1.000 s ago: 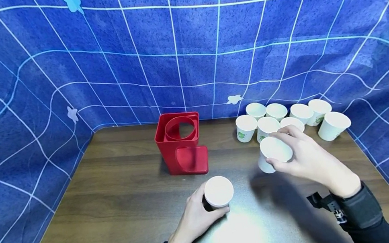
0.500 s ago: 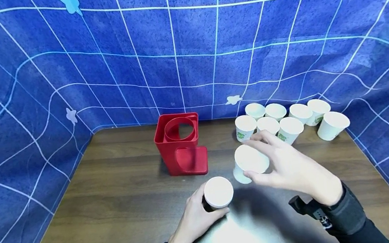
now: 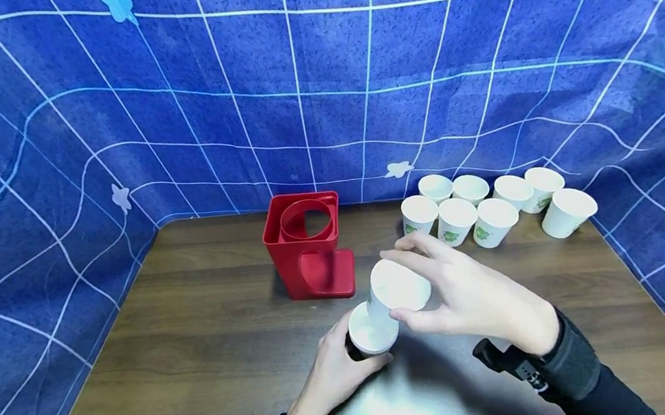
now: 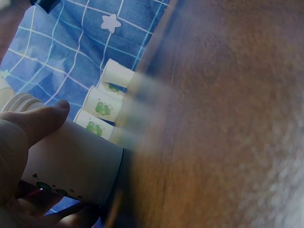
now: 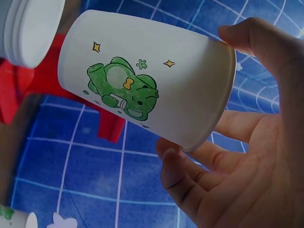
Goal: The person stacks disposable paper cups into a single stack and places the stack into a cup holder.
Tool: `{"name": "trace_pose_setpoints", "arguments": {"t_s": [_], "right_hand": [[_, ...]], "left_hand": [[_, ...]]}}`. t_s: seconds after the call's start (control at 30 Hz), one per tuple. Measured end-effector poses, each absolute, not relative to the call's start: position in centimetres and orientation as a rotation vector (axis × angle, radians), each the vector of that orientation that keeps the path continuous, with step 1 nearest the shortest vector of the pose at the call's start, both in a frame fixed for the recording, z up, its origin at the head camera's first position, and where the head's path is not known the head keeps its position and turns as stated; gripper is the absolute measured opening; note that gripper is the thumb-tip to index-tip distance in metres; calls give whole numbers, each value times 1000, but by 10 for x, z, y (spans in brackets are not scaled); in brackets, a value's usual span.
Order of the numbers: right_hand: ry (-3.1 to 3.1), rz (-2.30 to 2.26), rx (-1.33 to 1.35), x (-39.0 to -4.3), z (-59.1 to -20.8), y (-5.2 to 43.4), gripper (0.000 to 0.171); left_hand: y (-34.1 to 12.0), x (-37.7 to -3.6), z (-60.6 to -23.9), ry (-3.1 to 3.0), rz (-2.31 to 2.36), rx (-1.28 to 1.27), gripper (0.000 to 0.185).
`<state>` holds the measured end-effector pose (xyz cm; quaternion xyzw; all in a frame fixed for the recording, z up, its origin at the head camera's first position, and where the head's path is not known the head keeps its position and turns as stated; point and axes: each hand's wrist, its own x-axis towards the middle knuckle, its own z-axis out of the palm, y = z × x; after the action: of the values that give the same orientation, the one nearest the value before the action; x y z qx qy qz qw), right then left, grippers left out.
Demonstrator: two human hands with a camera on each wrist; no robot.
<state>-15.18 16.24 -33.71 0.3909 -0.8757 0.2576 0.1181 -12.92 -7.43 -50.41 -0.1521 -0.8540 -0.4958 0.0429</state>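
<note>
left hand (image 3: 328, 374): fingers wrapped round the paper cup stack (image 3: 372, 330) standing on the bench (image 3: 202, 362)
right hand (image 3: 474, 297): pinches a tilted frog-print cup (image 3: 397, 289) by its rim, just above the stack

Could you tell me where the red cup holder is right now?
In the head view, the red cup holder stands at the table's back centre, left of the loose paper cups.

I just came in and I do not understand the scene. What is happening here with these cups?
A person sits at a wooden table. The left hand grips a stack of paper cups standing on the table. The right hand holds a single paper cup, tilted, with its base just above the stack's open top. Seven more cups stand in a group at the far right of the table, and a red cup holder stands behind the hands.
</note>
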Motion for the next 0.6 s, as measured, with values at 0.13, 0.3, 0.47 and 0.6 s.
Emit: {"name": "trace_pose_setpoints", "arguments": {"t_s": [0.13, 0.3, 0.47, 0.6], "right_hand": [[-2571, 766, 1175, -151, -340, 157, 65], [-2582, 752, 1192, -150, -347, 153, 62], [-2581, 726, 1229, -151, -356, 147, 60], [-2593, 693, 1254, -153, -366, 142, 57]], "left_hand": [[-75, -130, -504, -2615, -1496, -473, 77], [-75, -129, -502, -2619, -1484, -480, 76], [-75, -130, -501, -2631, -1469, -477, 77], [-75, -130, -501, -2642, -1461, -462, 75]]}}
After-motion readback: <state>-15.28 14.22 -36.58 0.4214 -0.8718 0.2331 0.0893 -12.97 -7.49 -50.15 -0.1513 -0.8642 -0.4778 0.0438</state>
